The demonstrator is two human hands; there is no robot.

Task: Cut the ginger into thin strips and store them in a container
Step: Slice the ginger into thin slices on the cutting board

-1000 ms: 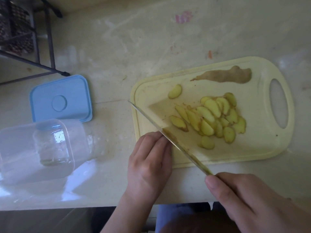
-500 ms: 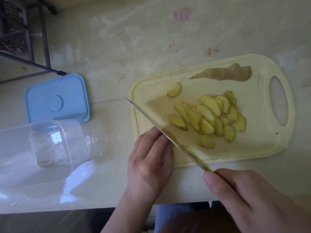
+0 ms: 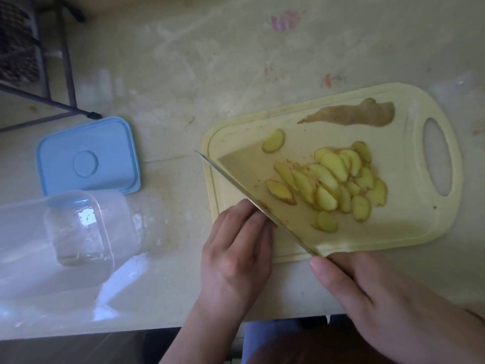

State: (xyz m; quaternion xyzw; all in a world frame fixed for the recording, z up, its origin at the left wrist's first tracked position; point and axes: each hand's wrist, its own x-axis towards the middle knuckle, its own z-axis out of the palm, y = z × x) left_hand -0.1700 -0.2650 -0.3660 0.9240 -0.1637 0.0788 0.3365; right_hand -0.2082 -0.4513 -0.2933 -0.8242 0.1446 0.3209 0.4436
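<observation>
A pale yellow cutting board [image 3: 406, 227] holds a pile of several ginger slices [image 3: 330, 179], one slice apart [image 3: 273, 141] and a brown strip of ginger peel [image 3: 354, 115]. My right hand [image 3: 380, 306] grips the knife handle. The knife blade [image 3: 236, 182] slants across the board's left corner. My left hand [image 3: 236, 253] has its fingers curled down against the blade, holding a small ginger piece [image 3: 262, 204] that is mostly hidden. A clear plastic container [image 3: 52, 232] lies on its side at the left, with its blue lid [image 3: 86, 156] flat behind it.
The worn, stained counter [image 3: 210, 74] stretches behind the board. A black metal rack leg [image 3: 65, 74] stands at the far left. The counter's front edge runs just below my wrists.
Hardly anything: both hands and the knife keep their places on the board's left corner. Only the view has shifted a little.
</observation>
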